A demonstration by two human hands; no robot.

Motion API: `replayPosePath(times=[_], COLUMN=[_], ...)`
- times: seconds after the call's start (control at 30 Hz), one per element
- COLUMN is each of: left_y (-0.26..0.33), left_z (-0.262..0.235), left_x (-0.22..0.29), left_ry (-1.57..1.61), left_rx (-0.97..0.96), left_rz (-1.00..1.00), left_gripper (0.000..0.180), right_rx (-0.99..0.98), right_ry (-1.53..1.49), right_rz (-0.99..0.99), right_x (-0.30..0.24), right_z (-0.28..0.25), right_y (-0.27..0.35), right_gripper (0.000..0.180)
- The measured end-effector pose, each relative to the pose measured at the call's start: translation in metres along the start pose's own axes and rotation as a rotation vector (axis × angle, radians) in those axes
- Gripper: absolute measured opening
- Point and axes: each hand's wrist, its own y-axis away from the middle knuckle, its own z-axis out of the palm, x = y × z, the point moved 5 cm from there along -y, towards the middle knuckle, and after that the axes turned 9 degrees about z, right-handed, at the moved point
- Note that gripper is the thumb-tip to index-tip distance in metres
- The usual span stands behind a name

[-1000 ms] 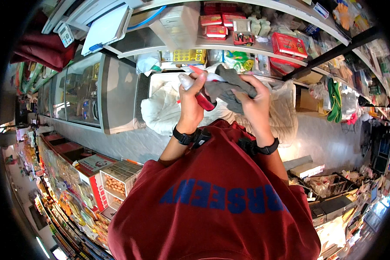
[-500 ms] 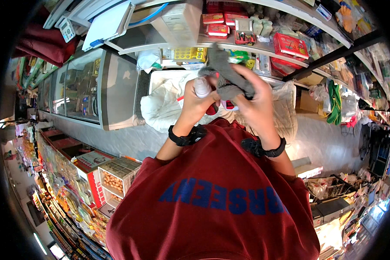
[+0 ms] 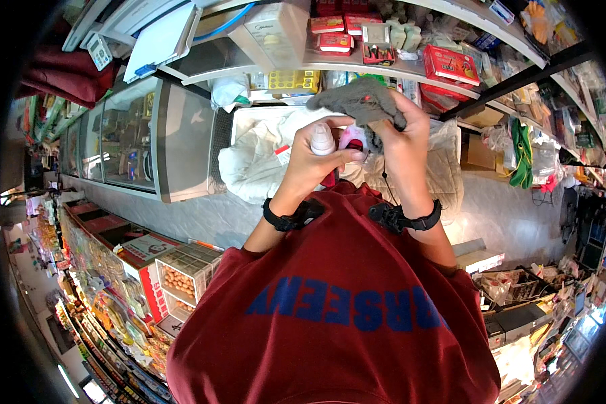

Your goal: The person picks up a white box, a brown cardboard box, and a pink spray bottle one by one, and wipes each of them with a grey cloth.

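Note:
My left hand [image 3: 311, 163] is wrapped round a small bottle with a whitish, translucent cap [image 3: 322, 139]. Its thumb and fingers also lie against a white and pink item [image 3: 351, 137] with a dark red patch, whose kind I cannot make out. A dark grey cloth [image 3: 358, 101] is pinched in my right hand [image 3: 405, 143]; it bunches at the fingers and spreads leftward above the white and pink item. Part of that item is hidden by fingers and cloth. Black bands circle both wrists.
Beyond my hands, a white bin [image 3: 242, 128] holds pale quilted bedding [image 3: 246, 165]. A shelf behind it carries red boxes [image 3: 451, 65] and a white appliance box [image 3: 274, 37]. A glass-fronted cabinet [image 3: 124, 135] stands left. A rack of eggs [image 3: 180, 283] is at the lower left.
The grey cloth has gone from hanging upright between my hands to lying spread leftward. The white and pink item shows more. The bottle has shifted slightly right.

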Motion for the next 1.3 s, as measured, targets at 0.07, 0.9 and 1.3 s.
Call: replayPosePath(times=[0.07, 0.9, 1.3], left_y=[-0.002, -0.006, -0.009], left_z=[0.001, -0.008, -0.006], left_x=[-0.002, 0.01, 0.019], left_ry=[-0.034, -0.192, -0.599], left_rx=[0.004, 0.06, 0.133], left_rz=[-0.008, -0.023, 0.254], left_gripper=[0.025, 0.021, 0.02], right_rx=[0.026, -0.099, -0.077], right_ry=[-0.092, -0.027, -0.106], right_rz=[0.013, -0.023, 0.024], right_x=[0.006, 0.014, 0.031], right_z=[-0.005, -0.01, 0.002], right_y=[-0.002, -0.005, -0.015], right_gripper=[0.03, 0.037, 0.036])
